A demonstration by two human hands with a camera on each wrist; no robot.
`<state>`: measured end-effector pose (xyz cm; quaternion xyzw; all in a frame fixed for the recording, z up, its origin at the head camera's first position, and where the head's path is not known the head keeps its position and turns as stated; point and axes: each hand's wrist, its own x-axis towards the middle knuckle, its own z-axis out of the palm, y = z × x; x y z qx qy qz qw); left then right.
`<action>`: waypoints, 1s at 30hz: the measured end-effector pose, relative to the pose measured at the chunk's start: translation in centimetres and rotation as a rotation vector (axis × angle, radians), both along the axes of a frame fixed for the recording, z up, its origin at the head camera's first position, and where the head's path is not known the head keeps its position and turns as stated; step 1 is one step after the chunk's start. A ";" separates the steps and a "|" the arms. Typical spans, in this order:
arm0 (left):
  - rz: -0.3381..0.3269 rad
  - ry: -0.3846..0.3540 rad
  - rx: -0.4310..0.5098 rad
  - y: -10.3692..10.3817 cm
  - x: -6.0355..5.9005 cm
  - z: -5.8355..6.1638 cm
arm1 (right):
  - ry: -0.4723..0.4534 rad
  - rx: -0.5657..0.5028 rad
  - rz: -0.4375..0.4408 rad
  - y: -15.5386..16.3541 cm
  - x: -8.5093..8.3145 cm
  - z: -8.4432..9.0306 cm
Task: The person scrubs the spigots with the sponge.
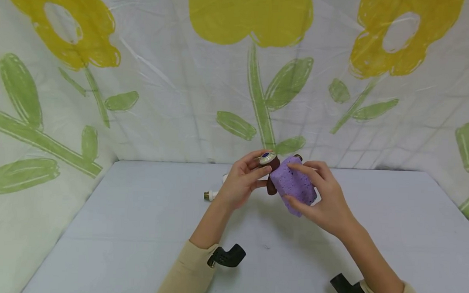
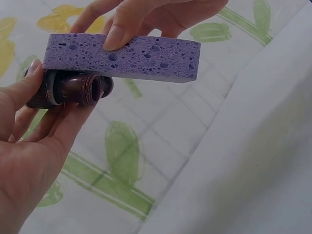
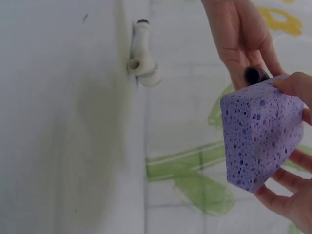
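Fingers of left hand (image 1: 242,182) curl round a dark brown faucet (image 2: 73,89), held up over the table (image 1: 136,229). Right hand (image 1: 326,198) pinches purple sponge (image 1: 293,184) flat vs. it; white fitting (image 1: 212,194) lies behind.

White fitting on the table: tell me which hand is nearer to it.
Left. The left hand holds a dark brown fitting in the air just right of the white fitting; the right hand, gripping the purple sponge, is farther right.

A white pipe fitting (image 1: 213,193) lies on the table (image 1: 136,229).
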<state>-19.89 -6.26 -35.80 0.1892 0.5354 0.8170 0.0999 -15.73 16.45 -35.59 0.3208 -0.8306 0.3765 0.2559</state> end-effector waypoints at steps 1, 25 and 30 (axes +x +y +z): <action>0.003 0.001 0.003 0.0 0.0 0.0 | 0.003 0.010 0.006 -0.1 0.1 0.0; -0.057 0.093 -0.021 -0.7 -0.3 0.2 | -0.085 0.003 -0.077 0.4 0.1 0.7; -0.044 0.110 -0.040 -0.6 -0.3 0.2 | -0.086 0.012 -0.068 0.1 0.6 1.0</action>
